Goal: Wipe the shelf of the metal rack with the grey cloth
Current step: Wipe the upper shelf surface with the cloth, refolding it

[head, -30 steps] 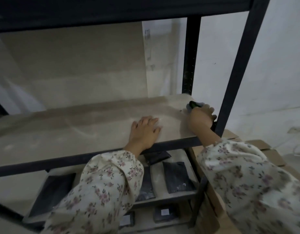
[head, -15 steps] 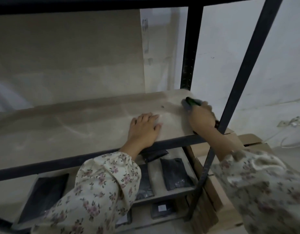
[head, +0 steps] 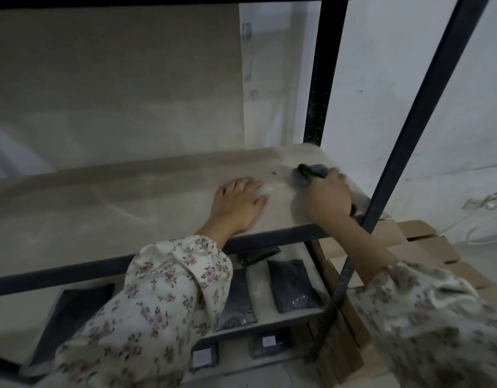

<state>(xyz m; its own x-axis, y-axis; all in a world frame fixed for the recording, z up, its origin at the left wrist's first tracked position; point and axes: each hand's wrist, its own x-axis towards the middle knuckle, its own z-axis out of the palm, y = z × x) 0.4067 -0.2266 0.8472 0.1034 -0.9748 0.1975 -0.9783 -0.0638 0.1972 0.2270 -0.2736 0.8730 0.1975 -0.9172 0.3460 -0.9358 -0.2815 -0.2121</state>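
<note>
On the lower shelf (head: 258, 287) lie dark packets (head: 293, 289). Above, the left hand (head: 237, 204) rests flat, fingers spread, near the front edge of the shelf (head: 130, 197). Farther back, toward its right rear corner, the right hand (head: 328, 200) grips the grey cloth (head: 300, 179) against the board.

1. This looks like a storeroom, dim and plain.
2. A black metal rack (head: 323, 79) stands around both hands.
3. Sealed dark packets (head: 293, 287) lie on the lower shelf (head: 258, 287) beneath the left hand (head: 236, 208).
4. Flat cardboard boxes (head: 426, 247) are stacked below and to the right of the right hand (head: 328, 200), by a bare white wall (head: 451, 107).
</note>
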